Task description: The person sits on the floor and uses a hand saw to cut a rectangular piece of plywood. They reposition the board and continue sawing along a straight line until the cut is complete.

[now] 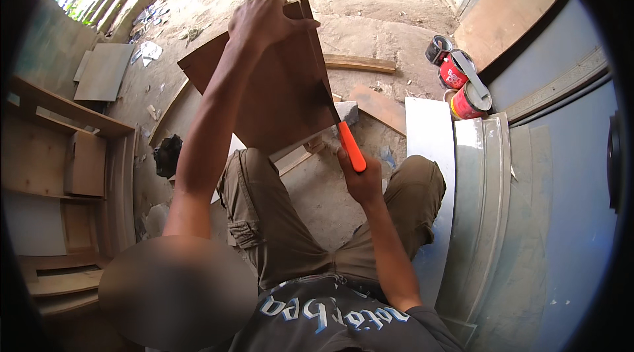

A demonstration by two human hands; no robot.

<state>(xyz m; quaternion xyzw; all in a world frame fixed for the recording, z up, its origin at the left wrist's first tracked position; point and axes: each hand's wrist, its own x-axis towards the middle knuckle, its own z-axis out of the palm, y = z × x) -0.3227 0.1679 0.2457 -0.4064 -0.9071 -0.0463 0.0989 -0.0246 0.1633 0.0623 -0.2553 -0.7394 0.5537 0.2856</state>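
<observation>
A dark brown wooden panel (274, 84) is tilted up in front of my knees, with a raised strip along its right edge. My left hand (261, 22) is closed over the panel's far top edge, its fingers wrapped behind and the thumb side reaching toward the strip. My right hand (363, 177) grips the bright orange handle of a hand tool (352, 146) near the panel's lower right corner. The tool's dark blade lies along the panel's right edge, and its exact kind is hard to make out. Behind that corner sits a grey block (347, 114), partly hidden.
At the right stand red paint cans (470, 102) and a dark can (438, 49). A white board (428, 154) and glass panes (528, 220) lie beside my right knee. A wooden cabinet (119, 147) stands left. Beyond the panel lies a wooden plank (362, 63). A black bag-like lump (168, 156) is at left.
</observation>
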